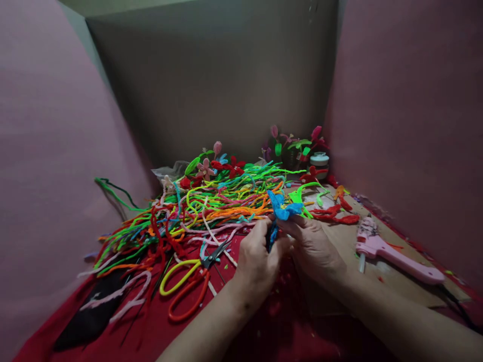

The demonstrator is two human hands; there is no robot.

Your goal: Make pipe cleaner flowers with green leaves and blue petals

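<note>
A blue pipe-cleaner flower [286, 208] with a yellowish centre stands upright between my two hands, just above the red cloth. My left hand [257, 256] is closed around the lower part of the flower, where twisted blue stems show between the fingers. From the other side my right hand [315, 246] pinches the flower just under its petals; its fingertips are partly hidden. Left of my hands lie scissors [206, 261] with one yellow and one red handle, their blades pointing at the pipe cleaners.
A heap of coloured pipe cleaners [222, 203] spreads behind my hands. To the right, a pink glue gun [400, 259] rests on cardboard [339, 281], near red pipe-cleaner pieces [334, 215]. Finished flowers [236, 167] and a white-lidded jar [319, 160] stand at the back. A black flat object [88, 314] lies left.
</note>
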